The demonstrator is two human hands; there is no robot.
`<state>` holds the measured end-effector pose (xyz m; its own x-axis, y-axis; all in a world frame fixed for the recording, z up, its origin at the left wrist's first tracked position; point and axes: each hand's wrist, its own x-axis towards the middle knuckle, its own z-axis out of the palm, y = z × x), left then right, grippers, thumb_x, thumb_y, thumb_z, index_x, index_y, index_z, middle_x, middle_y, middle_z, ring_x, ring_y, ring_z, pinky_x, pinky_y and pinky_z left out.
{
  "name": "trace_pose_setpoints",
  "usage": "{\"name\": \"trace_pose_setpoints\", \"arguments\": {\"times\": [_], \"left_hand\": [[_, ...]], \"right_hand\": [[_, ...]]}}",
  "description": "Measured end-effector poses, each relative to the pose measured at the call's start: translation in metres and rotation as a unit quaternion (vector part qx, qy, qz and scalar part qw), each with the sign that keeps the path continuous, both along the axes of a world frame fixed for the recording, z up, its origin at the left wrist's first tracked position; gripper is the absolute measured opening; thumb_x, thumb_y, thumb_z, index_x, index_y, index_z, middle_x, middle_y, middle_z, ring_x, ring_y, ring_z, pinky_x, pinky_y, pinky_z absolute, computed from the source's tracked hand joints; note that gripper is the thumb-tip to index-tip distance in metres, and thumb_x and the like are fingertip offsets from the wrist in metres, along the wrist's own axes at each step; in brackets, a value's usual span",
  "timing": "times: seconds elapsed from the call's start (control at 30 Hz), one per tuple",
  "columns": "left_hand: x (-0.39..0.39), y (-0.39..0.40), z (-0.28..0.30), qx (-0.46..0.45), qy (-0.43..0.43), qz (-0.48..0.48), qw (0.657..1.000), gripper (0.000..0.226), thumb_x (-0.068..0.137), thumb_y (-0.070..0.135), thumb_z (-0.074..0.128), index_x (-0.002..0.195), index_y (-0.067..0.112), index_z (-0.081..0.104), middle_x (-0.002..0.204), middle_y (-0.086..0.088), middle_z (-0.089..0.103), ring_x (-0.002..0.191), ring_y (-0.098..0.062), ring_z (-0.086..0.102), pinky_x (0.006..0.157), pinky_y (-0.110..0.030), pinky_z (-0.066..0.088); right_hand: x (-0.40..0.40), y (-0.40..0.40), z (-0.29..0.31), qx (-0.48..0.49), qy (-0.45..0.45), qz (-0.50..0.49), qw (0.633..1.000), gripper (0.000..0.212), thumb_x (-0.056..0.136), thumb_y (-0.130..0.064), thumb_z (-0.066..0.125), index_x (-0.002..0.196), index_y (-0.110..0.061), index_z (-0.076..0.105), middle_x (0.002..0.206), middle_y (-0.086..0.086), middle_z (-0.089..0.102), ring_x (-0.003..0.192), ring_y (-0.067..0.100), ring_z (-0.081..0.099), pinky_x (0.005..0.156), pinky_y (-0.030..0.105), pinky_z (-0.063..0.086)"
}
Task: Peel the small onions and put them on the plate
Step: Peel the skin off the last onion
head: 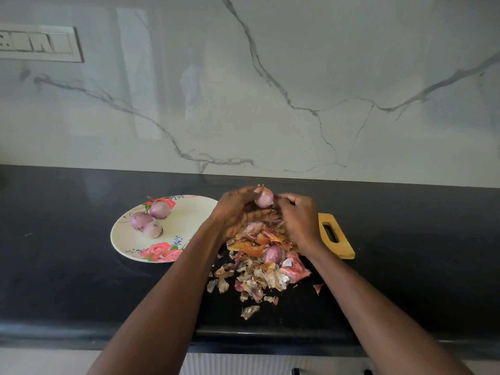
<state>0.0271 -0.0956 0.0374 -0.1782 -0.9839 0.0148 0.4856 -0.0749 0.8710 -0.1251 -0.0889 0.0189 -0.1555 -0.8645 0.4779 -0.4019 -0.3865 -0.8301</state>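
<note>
Rose-patterned cream plate (194,212); perhaps black counter (81,266).

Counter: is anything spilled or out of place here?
Yes. Onion skins have spilled off the cutting board onto the black counter, some near its front edge. One onion lies half buried in them.

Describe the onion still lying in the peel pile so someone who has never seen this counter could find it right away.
Start at the wooden cutting board on the black countertop, right of the floral plate. A heap of papery peels spills off its near edge. The onion lying in the pile is the one round, glossy purple bulb among those flat, dry scraps, between the person's forearms.
</note>
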Motion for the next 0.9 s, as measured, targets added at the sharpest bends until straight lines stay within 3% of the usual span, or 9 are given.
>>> {"name": "trace_pose_setpoints", "arguments": {"times": [0.07,0.13,0.2,0.33,0.43,0.53,0.7,0.83,0.9], "left_hand": [[0.001,-0.001,-0.001,-0.003,-0.006,0.002,1.0,0.015,0.098,0.003,0.059,0.108,-0.004,0.068,0.099,-0.02,0.074,0.085,-0.027,0.075,0.079,-0.037,0.063],[0.002,-0.001,-0.002,-0.008,-0.027,0.013,1.0,0.014,0.096,0.004,0.063,0.107,-0.002,0.07,0.098,-0.019,0.075,0.084,-0.026,0.075,0.076,-0.036,0.064],[0.001,0.0,-0.003,-0.025,-0.06,0.018,0.998,0.014,0.092,0.006,0.069,0.104,-0.001,0.073,0.098,-0.018,0.076,0.084,-0.025,0.074,0.074,-0.035,0.063],[0.0,0.0,-0.005,-0.036,-0.069,0.01,0.997,0.015,0.091,0.002,0.068,0.103,-0.004,0.073,0.1,-0.02,0.076,0.087,-0.028,0.075,0.073,-0.035,0.063],[-0.004,0.002,-0.006,-0.046,-0.08,-0.005,0.996,0.018,0.091,0.002,0.068,0.108,-0.004,0.072,0.105,-0.023,0.075,0.089,-0.028,0.075,0.076,-0.035,0.063],[-0.007,0.003,-0.007,-0.062,-0.093,0.001,0.994,0.015,0.09,0.003,0.069,0.104,0.0,0.074,0.099,-0.019,0.076,0.084,-0.025,0.075,0.073,-0.032,0.063],[-0.006,0.0,-0.01,-0.085,-0.113,0.015,0.99,0.013,0.09,0.006,0.07,0.102,0.005,0.076,0.097,-0.017,0.077,0.086,-0.026,0.075,0.079,-0.036,0.062],[-0.008,0.001,-0.01,-0.092,-0.11,0.018,0.989,0.011,0.09,0.005,0.07,0.099,0.005,0.076,0.089,-0.014,0.077,0.081,-0.024,0.074,0.077,-0.036,0.063],[-0.008,0.0,-0.011,-0.096,-0.112,0.022,0.989,0.011,0.089,0.005,0.07,0.099,0.004,0.076,0.09,-0.015,0.076,0.08,-0.024,0.074,0.076,-0.036,0.063]], "right_hand": [[0.0,0.003,0.002,-0.006,0.013,0.005,1.0,0.032,0.098,-0.028,0.064,0.082,-0.002,0.075,0.063,-0.004,0.061,0.044,0.002,0.051,0.047,0.024,0.042],[0.0,0.008,0.004,-0.007,-0.011,0.054,0.998,0.026,0.096,-0.024,0.067,0.112,-0.006,0.074,0.089,-0.005,0.07,0.054,-0.009,0.061,0.049,0.009,0.045],[0.0,0.011,0.005,-0.028,-0.004,0.077,0.997,0.028,0.095,-0.024,0.068,0.12,-0.013,0.071,0.101,-0.007,0.073,0.07,-0.006,0.069,0.057,0.016,0.056],[0.0,0.009,0.003,-0.026,0.013,0.067,0.997,0.012,0.091,-0.021,0.073,0.089,-0.032,0.076,0.072,-0.011,0.074,0.068,0.019,0.074,0.058,0.043,0.061],[-0.002,0.007,-0.001,-0.025,0.025,0.048,0.998,0.011,0.086,-0.021,0.076,0.077,-0.026,0.077,0.068,-0.001,0.074,0.064,0.031,0.071,0.055,0.055,0.057],[-0.001,0.007,-0.004,-0.043,0.031,0.029,0.998,0.015,0.087,-0.018,0.076,0.075,-0.028,0.076,0.065,0.0,0.072,0.06,0.034,0.069,0.048,0.054,0.053],[0.001,0.005,-0.007,-0.061,0.018,0.025,0.998,0.01,0.088,-0.016,0.074,0.08,-0.015,0.08,0.066,-0.001,0.073,0.058,0.033,0.068,0.047,0.053,0.053],[0.002,0.005,-0.008,-0.071,-0.004,0.031,0.997,0.015,0.085,-0.029,0.072,0.079,-0.017,0.079,0.069,0.0,0.074,0.061,0.031,0.071,0.05,0.055,0.056],[0.004,0.006,-0.008,-0.07,-0.003,0.021,0.997,0.009,0.089,-0.019,0.072,0.083,-0.016,0.079,0.07,-0.002,0.075,0.061,0.028,0.072,0.051,0.053,0.057]]}}
